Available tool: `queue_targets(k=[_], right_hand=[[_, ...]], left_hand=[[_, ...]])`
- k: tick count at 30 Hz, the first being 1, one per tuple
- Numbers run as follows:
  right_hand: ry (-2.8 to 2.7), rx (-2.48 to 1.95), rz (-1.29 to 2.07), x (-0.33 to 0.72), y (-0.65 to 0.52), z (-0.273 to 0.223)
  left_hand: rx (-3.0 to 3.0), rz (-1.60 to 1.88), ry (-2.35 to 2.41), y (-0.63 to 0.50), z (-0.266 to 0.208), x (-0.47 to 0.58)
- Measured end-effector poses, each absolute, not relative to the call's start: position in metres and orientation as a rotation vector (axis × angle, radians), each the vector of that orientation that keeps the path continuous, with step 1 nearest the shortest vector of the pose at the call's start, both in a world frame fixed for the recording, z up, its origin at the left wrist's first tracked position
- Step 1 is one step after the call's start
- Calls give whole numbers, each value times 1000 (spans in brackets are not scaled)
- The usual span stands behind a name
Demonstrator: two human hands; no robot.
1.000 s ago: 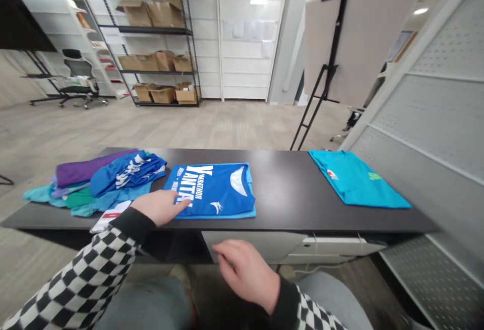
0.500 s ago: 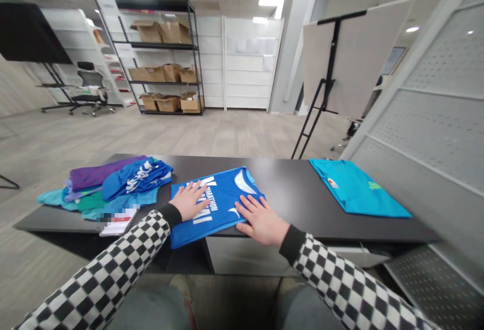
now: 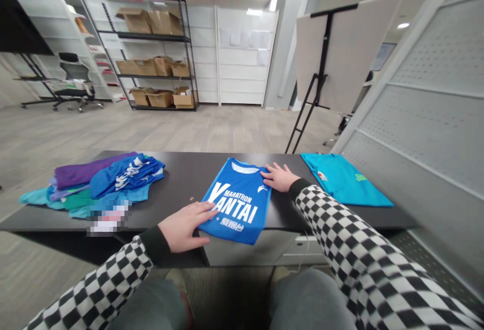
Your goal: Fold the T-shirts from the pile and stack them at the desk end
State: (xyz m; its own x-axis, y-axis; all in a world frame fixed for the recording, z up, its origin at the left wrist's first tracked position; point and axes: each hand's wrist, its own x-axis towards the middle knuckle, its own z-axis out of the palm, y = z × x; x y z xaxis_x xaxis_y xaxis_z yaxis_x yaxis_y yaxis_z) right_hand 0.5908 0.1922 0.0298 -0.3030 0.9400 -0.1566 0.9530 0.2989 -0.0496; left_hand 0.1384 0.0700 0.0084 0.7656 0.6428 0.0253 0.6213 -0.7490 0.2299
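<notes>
A blue folded T-shirt (image 3: 238,209) with white "Marathon Yantai" lettering lies on the dark table, its collar pointing away from me and its lower edge hanging over the table's front. My left hand (image 3: 186,226) touches the shirt's left edge, fingers stretched out. At the upper right edge, near the collar, my right hand (image 3: 282,176) lies with its fingers extended on the fabric. A folded turquoise T-shirt (image 3: 344,179) rests farther right, beyond my right hand.
On the table's left end lies a loose pile of clothes (image 3: 109,181) in purple, blue and green. A blurred item (image 3: 109,217) is at its front. A grey perforated panel (image 3: 423,88) borders the right side. Behind stand an easel board (image 3: 340,58) and a shelf with cardboard boxes (image 3: 161,98).
The blue shirt has turned so its collar points away from me instead of to the right. My right hand has moved up to the collar side; my left hand has shifted down along the left edge.
</notes>
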Motion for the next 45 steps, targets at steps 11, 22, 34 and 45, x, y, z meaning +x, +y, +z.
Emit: queue_targets(k=[11,22,34,45], right_hand=[[2822,2074,-40,537,112,46],[998,2621,-3257,483,-110,-76],[810,2943,-3441,518,-40,-35],[1327,3133,-2993,575,-28,23]], left_hand=[[2908,295,1187,56,-35,181],[2815,430,1108,33,-24,244],[2741,382,1134,-8,-32,266],[2507,635,880,16,37,258]])
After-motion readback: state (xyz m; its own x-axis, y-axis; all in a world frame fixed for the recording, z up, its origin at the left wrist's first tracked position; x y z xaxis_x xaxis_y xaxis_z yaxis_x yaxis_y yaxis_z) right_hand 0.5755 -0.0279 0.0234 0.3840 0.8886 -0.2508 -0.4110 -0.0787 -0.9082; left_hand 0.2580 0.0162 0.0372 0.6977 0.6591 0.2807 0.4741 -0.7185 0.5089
